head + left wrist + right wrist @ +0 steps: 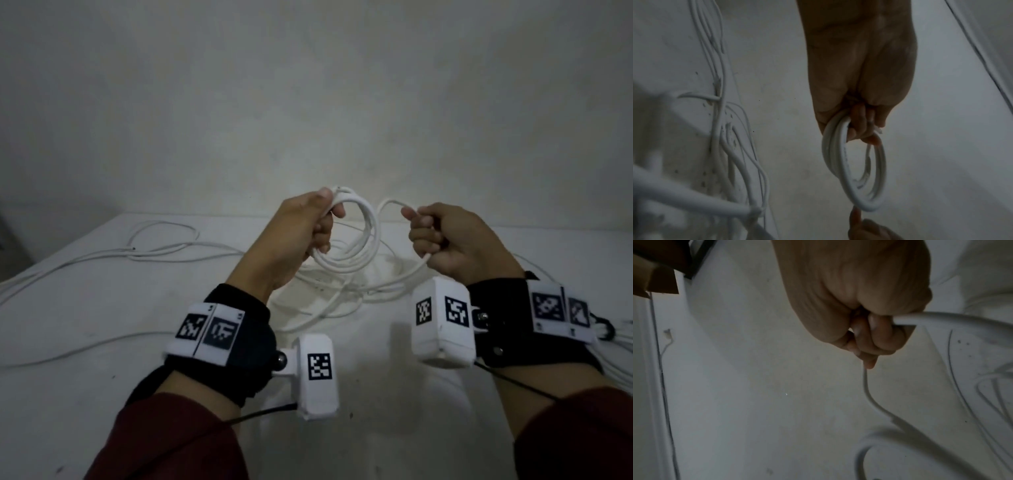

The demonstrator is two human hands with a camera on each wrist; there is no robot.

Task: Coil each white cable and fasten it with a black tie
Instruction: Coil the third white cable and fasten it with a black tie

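My left hand [310, 222] is raised above the table and grips the top of a coil of white cable [356, 263] with a few round loops; the same coil [853, 191] hangs below my left fingers [859, 128] in the left wrist view. My right hand [442, 236] is closed in a fist around the free run of that cable [390, 204], which arcs from the fist over to the coil. The cable [868, 392] leaves my right fingers [879, 337] in the right wrist view and curves downward. No black tie shows by the hands.
Loose white cables [161, 246] sprawl over the white table [102, 377] at the left and in a tangle [329, 298] under my hands. More cable strands and a dark loop [604, 327] lie at the right edge. A pale wall stands behind.
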